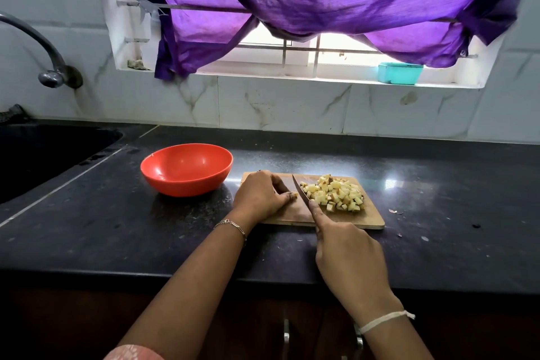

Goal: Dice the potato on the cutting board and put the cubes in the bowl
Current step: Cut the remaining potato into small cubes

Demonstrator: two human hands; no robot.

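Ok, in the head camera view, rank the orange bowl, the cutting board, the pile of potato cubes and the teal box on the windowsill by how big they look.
1. cutting board, partly hidden by the hands
2. orange bowl
3. pile of potato cubes
4. teal box, which stands farther from the camera, so its true size is unsure

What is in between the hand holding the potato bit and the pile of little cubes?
The knife blade. In the head view it slants across the cutting board, with the left hand on one side and the cubes on the other.
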